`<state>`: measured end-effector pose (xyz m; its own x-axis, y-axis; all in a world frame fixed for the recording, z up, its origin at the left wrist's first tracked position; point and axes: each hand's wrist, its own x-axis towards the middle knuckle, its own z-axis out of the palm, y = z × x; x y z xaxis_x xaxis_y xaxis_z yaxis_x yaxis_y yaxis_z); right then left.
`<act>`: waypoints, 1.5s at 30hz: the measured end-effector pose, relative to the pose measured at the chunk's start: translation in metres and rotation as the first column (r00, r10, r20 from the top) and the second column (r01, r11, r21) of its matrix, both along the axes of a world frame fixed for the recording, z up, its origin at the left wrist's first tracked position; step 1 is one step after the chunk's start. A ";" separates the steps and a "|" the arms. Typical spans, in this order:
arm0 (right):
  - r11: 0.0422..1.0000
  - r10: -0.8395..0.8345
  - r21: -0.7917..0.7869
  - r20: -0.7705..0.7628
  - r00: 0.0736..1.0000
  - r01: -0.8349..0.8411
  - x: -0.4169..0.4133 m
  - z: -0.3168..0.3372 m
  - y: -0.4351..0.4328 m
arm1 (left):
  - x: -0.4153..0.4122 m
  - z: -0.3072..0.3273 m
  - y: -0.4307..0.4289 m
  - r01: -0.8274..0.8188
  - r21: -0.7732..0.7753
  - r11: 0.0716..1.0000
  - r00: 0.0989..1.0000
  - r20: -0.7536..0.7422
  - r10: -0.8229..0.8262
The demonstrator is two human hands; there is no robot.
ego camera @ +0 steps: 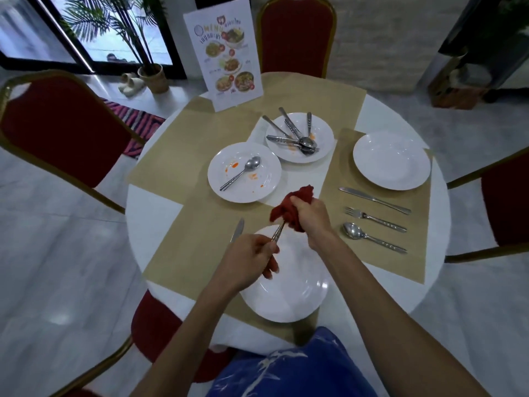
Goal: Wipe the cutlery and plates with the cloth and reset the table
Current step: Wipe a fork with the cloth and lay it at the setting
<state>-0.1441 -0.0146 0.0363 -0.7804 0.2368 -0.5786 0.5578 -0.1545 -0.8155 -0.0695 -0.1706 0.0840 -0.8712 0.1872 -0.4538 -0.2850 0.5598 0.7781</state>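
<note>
My left hand [252, 257] grips the handle of a piece of cutlery [277, 233] whose head is buried in a red cloth [290, 209]. My right hand [310, 217] grips that cloth, bunched around the cutlery's end. Both hands are above a clean white plate [292, 293] at the near place setting, with a knife [237, 230] to its left. A stained plate [243, 173] holds a spoon. Behind it another stained plate [299, 137] carries several pieces of cutlery. On the right lies a clean plate [392, 160] with a knife [375, 200], fork [375, 219] and spoon [372, 237].
Tan placemats [171, 164] cover the round white table [151, 213]. A standing menu card [224, 57] is at the far side. Red chairs with gold frames stand at the left [57, 130], far [296, 35], right [501, 202] and near sides.
</note>
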 end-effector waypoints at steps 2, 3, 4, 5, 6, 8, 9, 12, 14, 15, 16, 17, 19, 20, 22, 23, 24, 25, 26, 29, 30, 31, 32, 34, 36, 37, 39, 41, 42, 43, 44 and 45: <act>0.983 -0.180 -0.031 -0.014 0.983 0.180 -0.006 0.003 0.022 | 0.005 0.003 -0.008 -0.020 0.032 0.999 1.000 0.015 0.020; 0.965 -0.259 -0.031 -0.018 0.966 0.259 -0.009 0.002 0.033 | 0.007 0.003 -0.012 -0.073 0.059 0.996 0.997 0.015 0.073; 0.955 -0.295 -0.017 -0.024 0.955 0.295 -0.009 0.002 0.039 | 0.008 0.000 -0.015 -0.145 0.078 0.986 0.989 0.003 0.145; 0.959 -0.285 -0.005 -0.027 0.958 0.285 -0.006 0.003 0.040 | 0.006 -0.002 -0.017 -0.213 0.090 0.973 0.976 -0.017 0.216; 0.971 -0.239 -0.005 -0.015 0.971 0.239 -0.002 0.003 0.034 | 0.003 -0.006 -0.017 -0.264 0.099 0.959 0.963 -0.035 0.269; 0.995 -0.052 -0.083 -0.003 0.999 0.052 0.013 0.000 0.009 | -0.003 -0.010 -0.008 -0.266 0.092 0.960 0.960 -0.068 0.272; 0.990 0.042 -0.137 -0.020 0.999 -0.045 0.018 -0.001 -0.005 | -0.003 -0.011 0.000 -0.225 0.062 0.972 0.969 -0.086 0.230; 0.975 0.152 -0.159 -0.038 0.988 -0.156 0.021 0.008 -0.020 | 0.010 -0.015 0.022 -0.129 -0.022 0.991 0.986 -0.109 0.126; 0.984 0.154 -0.089 -0.041 0.987 -0.157 0.018 0.008 -0.009 | 0.019 -0.017 0.027 -0.128 -0.038 0.991 0.986 -0.116 0.123; 0.984 0.169 -0.040 -0.042 0.985 -0.171 0.016 0.006 -0.001 | 0.021 -0.017 0.026 -0.124 -0.050 0.991 0.986 -0.117 0.117; 0.982 0.188 0.007 -0.037 0.981 -0.188 0.015 0.004 0.005 | 0.022 -0.016 0.024 -0.114 -0.063 0.991 0.987 -0.117 0.106; 0.981 0.191 0.039 -0.040 0.981 -0.189 0.015 0.002 0.010 | 0.023 -0.015 0.020 -0.103 -0.070 0.992 0.989 -0.111 0.095; 0.991 0.115 0.070 -0.054 0.992 -0.111 0.012 -0.002 0.014 | 0.025 -0.012 0.010 -0.089 -0.081 0.993 0.993 -0.087 0.082; 0.997 0.039 0.066 -0.049 0.998 -0.036 0.011 -0.004 0.015 | 0.027 -0.013 0.004 -0.109 -0.078 0.991 0.992 -0.075 0.103; 0.995 -0.098 -0.040 -0.030 0.995 0.097 0.011 -0.009 0.014 | 0.032 -0.018 -0.007 -0.213 -0.046 0.976 0.976 -0.067 0.209; 0.986 -0.103 -0.134 -0.018 0.994 0.100 0.014 -0.011 0.007 | 0.033 -0.021 -0.010 -0.277 -0.025 0.961 0.959 -0.072 0.274; 0.972 -0.055 -0.228 -0.006 0.998 0.052 0.021 -0.011 -0.002 | 0.034 -0.023 -0.011 -0.322 -0.016 0.946 0.944 -0.084 0.320; 0.951 0.024 -0.309 -0.002 1.000 -0.023 0.029 -0.010 -0.012 | 0.033 -0.023 -0.008 -0.341 -0.019 0.940 0.936 -0.103 0.337; 0.924 0.118 -0.366 -0.013 0.993 -0.115 0.037 -0.008 -0.022 | 0.033 -0.023 -0.005 -0.331 -0.028 0.943 0.938 -0.117 0.326; 0.858 0.322 -0.381 -0.123 0.939 -0.344 0.048 0.001 -0.042 | 0.033 -0.023 0.003 -0.243 -0.031 0.970 0.968 -0.076 0.240; 0.867 0.340 -0.332 -0.151 0.928 -0.371 0.047 0.001 -0.043 | 0.034 -0.025 -0.001 -0.194 -0.059 0.979 0.980 -0.046 0.191; 0.883 0.345 -0.278 -0.162 0.924 -0.378 0.044 0.001 -0.042 | 0.033 -0.027 -0.008 -0.124 -0.112 0.986 0.992 -0.020 0.123; 0.896 0.351 -0.227 -0.162 0.922 -0.381 0.041 0.000 -0.039 | 0.032 -0.029 -0.016 -0.064 -0.175 0.982 0.998 -0.008 0.063; 0.905 0.374 -0.158 -0.147 0.916 -0.395 0.036 -0.002 -0.033 | 0.028 -0.031 -0.030 -0.099 -0.239 0.966 0.995 -0.028 0.095; 0.883 0.428 -0.132 -0.162 0.889 -0.450 0.037 0.000 -0.029 | 0.021 -0.025 -0.036 -0.340 -0.183 0.923 0.937 -0.152 0.315; 0.861 0.471 -0.120 -0.176 0.864 -0.494 0.039 0.004 -0.030 | 0.017 -0.020 -0.036 -0.451 -0.125 0.884 0.880 -0.229 0.416; 0.799 0.569 -0.093 -0.205 0.796 -0.595 0.046 0.011 -0.033 | 0.006 -0.015 -0.030 -0.540 0.002 0.842 0.808 -0.280 0.519; 0.744 0.629 -0.097 -0.231 0.742 -0.661 0.054 0.016 -0.037 | -0.001 -0.014 -0.022 -0.570 0.111 0.814 0.785 -0.220 0.579; 0.733 0.637 -0.109 -0.237 0.734 -0.671 0.058 0.018 -0.038 | -0.002 -0.014 -0.020 -0.584 0.135 0.801 0.776 -0.197 0.599; 0.727 0.641 -0.116 -0.237 0.730 -0.677 0.062 0.020 -0.037 | -0.002 -0.015 -0.021 -0.598 0.148 0.787 0.765 -0.188 0.616; 0.718 0.653 -0.114 -0.228 0.722 -0.686 0.066 0.020 -0.035 | -0.002 -0.015 -0.026 -0.622 0.165 0.765 0.744 -0.179 0.643; 0.702 0.676 -0.104 -0.214 0.705 -0.705 0.071 0.021 -0.032 | -0.004 -0.014 -0.033 -0.659 0.195 0.726 0.709 -0.160 0.687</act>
<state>-0.0733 -0.0470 0.0574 -0.7633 -0.4912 -0.4198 0.4368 0.0864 -0.8954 -0.0733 -0.2033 0.0700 -0.8549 -0.4474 -0.2627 -0.3761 0.1856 0.9078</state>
